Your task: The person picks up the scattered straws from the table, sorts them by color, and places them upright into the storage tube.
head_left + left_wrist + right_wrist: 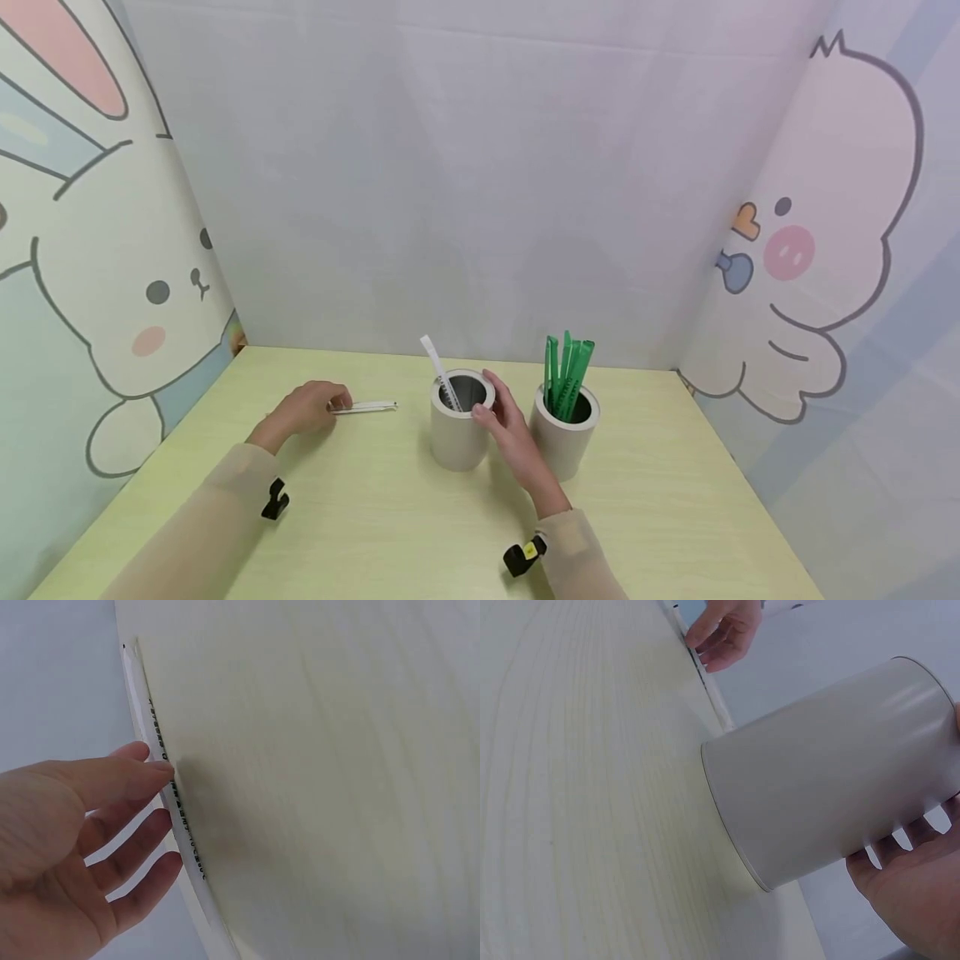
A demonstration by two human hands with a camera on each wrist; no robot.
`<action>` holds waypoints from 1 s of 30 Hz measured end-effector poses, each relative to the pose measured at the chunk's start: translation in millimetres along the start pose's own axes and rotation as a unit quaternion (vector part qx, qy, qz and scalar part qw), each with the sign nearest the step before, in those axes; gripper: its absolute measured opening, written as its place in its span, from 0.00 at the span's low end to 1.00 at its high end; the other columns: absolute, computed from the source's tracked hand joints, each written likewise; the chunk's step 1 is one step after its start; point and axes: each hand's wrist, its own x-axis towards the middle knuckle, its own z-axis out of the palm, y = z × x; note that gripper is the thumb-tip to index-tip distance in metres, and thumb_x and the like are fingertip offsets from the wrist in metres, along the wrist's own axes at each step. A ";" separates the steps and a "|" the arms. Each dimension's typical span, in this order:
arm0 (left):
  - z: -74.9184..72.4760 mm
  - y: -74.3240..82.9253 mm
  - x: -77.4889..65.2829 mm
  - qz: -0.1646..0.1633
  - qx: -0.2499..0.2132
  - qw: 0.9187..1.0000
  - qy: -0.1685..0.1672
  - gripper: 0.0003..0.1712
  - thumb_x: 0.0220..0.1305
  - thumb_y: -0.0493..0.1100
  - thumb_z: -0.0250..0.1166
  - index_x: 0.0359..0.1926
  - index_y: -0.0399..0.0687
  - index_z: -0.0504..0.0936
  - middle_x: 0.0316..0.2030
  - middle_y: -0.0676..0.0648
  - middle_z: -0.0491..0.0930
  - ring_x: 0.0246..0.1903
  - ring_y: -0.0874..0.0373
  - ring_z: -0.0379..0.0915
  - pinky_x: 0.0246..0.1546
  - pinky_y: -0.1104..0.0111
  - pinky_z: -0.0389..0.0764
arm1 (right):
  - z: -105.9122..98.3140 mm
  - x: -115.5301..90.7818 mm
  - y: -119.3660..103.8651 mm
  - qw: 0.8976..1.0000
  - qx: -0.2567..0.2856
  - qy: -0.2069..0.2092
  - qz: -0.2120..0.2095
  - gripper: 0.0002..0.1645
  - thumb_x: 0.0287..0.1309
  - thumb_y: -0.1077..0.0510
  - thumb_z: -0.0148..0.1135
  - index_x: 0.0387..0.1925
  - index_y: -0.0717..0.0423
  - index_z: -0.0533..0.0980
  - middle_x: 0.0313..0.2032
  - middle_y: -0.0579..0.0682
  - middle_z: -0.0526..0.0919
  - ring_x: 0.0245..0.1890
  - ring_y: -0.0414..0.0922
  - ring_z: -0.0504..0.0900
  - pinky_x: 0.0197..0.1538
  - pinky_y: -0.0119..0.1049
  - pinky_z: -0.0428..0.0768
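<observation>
My left hand pinches a slim white stick packet lying on the table. Along the packet runs a line of black print in the left wrist view, with my thumb on one side and fingers on the other. A grey cylindrical holder stands upright in the middle, one white stick packet leaning out of its top. Around the right side of its rim, my right hand grips this holder. The far fingers are partly hidden behind the holder.
Right beside my right hand stands a second grey holder, filled with several green stick packets. Everything rests on a pale yellow wooden table. A plain curtain hangs behind, with cartoon-printed cloth at both sides.
</observation>
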 end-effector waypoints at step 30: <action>1.4 25.4 9.1 0.048 -0.053 0.992 0.107 0.17 0.66 0.25 0.67 0.54 0.42 0.85 0.41 0.46 0.87 0.41 0.51 0.85 0.42 0.56 0.87 | 2.3 -0.2 -3.4 1.000 0.002 0.002 -0.003 0.41 0.80 0.53 0.57 0.85 0.41 0.51 0.83 0.55 0.54 0.83 0.54 0.53 0.82 0.55 0.55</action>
